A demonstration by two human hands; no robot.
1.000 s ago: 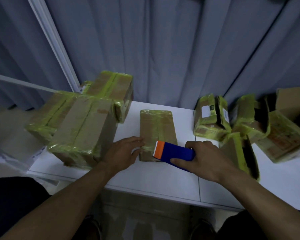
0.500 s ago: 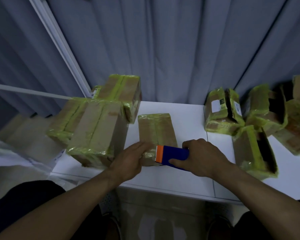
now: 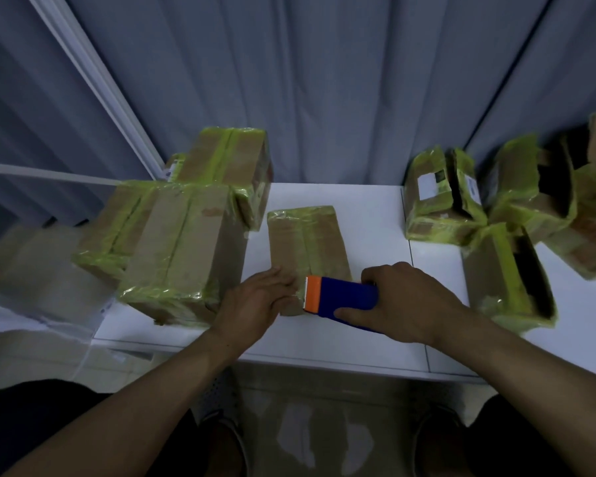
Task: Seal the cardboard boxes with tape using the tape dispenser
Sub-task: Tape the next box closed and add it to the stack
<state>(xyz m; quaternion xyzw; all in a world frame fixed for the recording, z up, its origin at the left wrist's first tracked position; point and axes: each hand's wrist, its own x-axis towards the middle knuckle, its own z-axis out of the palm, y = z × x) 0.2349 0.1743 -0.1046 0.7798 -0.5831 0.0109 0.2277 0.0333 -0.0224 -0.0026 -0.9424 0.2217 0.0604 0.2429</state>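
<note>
Pointing left, the tape dispenser (image 3: 344, 296) sits crosswise to the box (image 3: 307, 235).

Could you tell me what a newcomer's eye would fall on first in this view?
The blue-and-orange tape dispenser stands out, gripped by the right hand at the near end of a flat cardboard box in the middle of the white table, with the left hand resting on that box. Taped boxes in yellow-green wrap crowd the left side, open boxes the right.
</note>
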